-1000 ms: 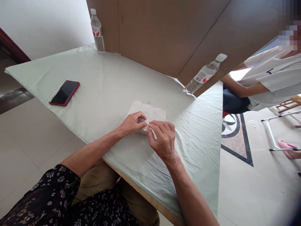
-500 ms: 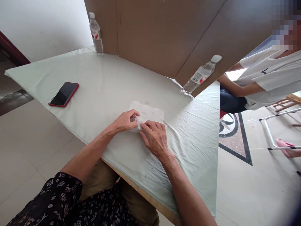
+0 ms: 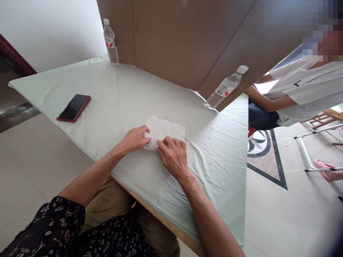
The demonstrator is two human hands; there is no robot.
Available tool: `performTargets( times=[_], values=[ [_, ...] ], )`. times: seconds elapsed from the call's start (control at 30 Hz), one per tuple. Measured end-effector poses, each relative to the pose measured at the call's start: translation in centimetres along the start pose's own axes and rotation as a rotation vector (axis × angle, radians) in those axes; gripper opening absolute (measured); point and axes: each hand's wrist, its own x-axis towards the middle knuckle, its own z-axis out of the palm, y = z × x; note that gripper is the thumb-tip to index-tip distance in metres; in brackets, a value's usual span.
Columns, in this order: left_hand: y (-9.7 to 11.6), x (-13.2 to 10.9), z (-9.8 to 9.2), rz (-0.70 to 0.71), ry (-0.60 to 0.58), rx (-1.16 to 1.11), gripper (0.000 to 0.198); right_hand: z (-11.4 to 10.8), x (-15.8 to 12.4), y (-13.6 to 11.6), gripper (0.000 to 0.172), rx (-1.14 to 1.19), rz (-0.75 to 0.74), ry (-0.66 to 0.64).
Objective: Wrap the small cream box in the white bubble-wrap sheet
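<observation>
A thin white sheet, like a tissue [image 3: 168,128], lies flat on the table in front of me. Along its near left part is a crinkled, see-through film [image 3: 152,144]; its exact kind is unclear. My left hand [image 3: 136,138] curls its thumb and fingers around the left end of the film. Opposite it, my right hand [image 3: 173,154] rests on the near right side of the sheet, with thumb and index finger pinched at the film's right end. The fingers hide part of the film and sheet.
A phone in a red case [image 3: 74,107] lies at the left. One water bottle [image 3: 110,42] stands at the back left; another bottle [image 3: 226,87] stands at the right, by a brown cardboard panel [image 3: 171,46]. Beyond the pale tablecloth [image 3: 214,150], a person in white [image 3: 289,85] sits at the right.
My left hand has shifted left, away from my right hand, so more film shows between them. My right hand stays nearly in place. The camera view has moved slightly.
</observation>
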Motion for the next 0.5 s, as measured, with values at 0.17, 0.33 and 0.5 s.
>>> performTargets(
  times=[0.17,0.33,0.5],
  values=[
    [-1.1,-1.5,-1.6,-0.141,0.056,-0.006,0.050,0.3,0.0,-0.1,0.020,-0.011,0.003,0.019],
    [-1.2,-2.1,-1.5,-0.323,-0.099,-0.348,0.074,0.5,0.0,-0.1,0.020,-0.011,0.001,0.034],
    [-0.2,-1.9,-1.0,-0.405,-0.138,-0.507,0.070,0.4,0.0,-0.1,0.018,-0.010,0.001,0.042]
  ],
)
